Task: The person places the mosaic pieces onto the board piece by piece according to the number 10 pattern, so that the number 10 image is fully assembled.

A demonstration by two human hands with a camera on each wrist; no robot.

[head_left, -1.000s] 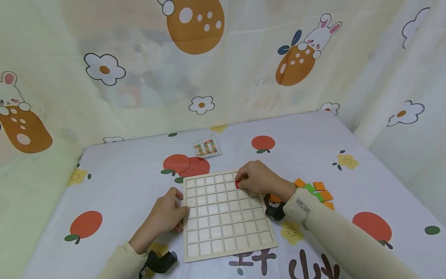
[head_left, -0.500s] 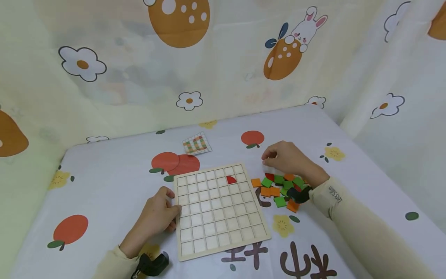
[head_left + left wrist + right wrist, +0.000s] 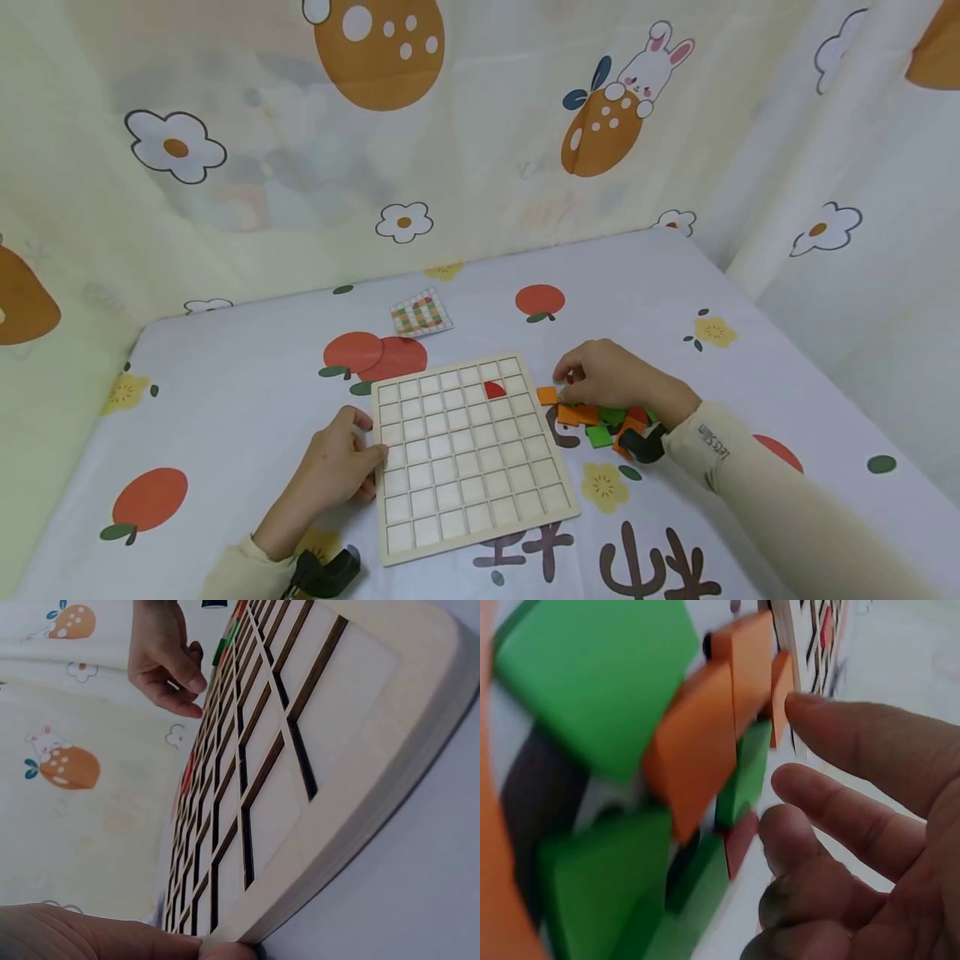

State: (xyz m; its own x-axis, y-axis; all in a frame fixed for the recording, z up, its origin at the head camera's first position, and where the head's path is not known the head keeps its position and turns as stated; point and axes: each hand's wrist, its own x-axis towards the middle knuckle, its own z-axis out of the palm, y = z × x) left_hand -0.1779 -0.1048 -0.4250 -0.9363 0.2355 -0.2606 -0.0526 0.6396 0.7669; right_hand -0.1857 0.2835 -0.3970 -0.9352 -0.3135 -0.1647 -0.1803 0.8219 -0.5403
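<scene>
A square wooden grid board (image 3: 450, 467) lies flat on the table, with one red quarter-round tile (image 3: 494, 390) in a cell near its top right. At the board's left edge my left hand (image 3: 333, 458) pinches the rim between thumb and finger, as the left wrist view confirms. My right hand (image 3: 611, 375) hovers low over a loose pile of tiles, fingers bent and parted, nothing between them. Green tiles (image 3: 600, 675), orange tiles (image 3: 697, 742) and a red piece (image 3: 741, 841) show beside its fingers in the right wrist view. Part of the pile is hidden under that hand.
A small pattern card (image 3: 422, 315) with coloured squares lies behind the board. The table is covered by a fruit-printed cloth (image 3: 247, 400). A printed curtain (image 3: 480, 167) hangs along the back and sides.
My right hand has left the red tile on the board, moved right to the pile and come down over it. The left hand stays at the board's edge. The head view has shifted slightly.
</scene>
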